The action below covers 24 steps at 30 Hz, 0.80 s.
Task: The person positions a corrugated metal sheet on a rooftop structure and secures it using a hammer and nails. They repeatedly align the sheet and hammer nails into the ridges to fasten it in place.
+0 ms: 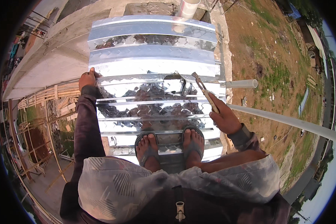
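Note:
Shiny corrugated metal sheets (153, 52) lie across a concrete structure, their ribs running left to right. At their left edge my left hand (87, 80) is closed, with the fingers gripping the rim of a sheet. My right hand (227, 117) is wrapped round the light-coloured handle of a hammer (204, 89). The hammer's head points away from me and to the left, over the right part of the sheets. A dark, angular reflection or gap (174, 85) shows in the metal left of the hammer. My sandalled feet (192, 143) stand on the near sheets.
A wide pipe (189, 8) stands upright beyond the far edge. Two pale pipes (242, 83) stick out at the right, one much longer. Concrete (52, 67) and bamboo scaffolding (50, 130) are on the left. Far below on the right lies bare ground (265, 71) with grass.

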{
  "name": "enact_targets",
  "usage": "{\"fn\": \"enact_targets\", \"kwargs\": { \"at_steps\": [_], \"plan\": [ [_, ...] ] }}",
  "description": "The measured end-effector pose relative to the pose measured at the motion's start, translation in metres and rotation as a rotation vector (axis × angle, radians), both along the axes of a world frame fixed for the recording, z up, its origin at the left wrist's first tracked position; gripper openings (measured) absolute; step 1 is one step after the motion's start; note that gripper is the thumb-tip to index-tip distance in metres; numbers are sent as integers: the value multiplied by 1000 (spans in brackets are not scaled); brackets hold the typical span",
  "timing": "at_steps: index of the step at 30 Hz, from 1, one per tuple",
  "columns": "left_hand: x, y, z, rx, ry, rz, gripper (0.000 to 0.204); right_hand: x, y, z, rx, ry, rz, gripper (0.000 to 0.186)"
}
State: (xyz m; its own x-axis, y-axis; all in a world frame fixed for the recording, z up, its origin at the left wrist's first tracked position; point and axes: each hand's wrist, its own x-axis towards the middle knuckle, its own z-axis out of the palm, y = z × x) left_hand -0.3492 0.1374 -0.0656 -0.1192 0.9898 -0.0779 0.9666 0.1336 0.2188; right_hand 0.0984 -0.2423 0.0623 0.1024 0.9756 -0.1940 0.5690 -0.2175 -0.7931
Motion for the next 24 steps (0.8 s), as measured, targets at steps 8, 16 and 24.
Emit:
{"fn": "enact_targets", "kwargs": {
  "at_steps": [8, 16, 24],
  "plan": [
    [31, -5, -2, -312, -158, 21, 56, -38, 16, -24, 97, -245, -182, 50],
    [45, -8, 0, -302, -88, -8, 54, -47, 46, -31, -66, -434, -186, 47],
    [26, -7, -17, -297, -127, 57, 55, -21, 54, -27, -39, -319, -84, 49]
  ]
}}
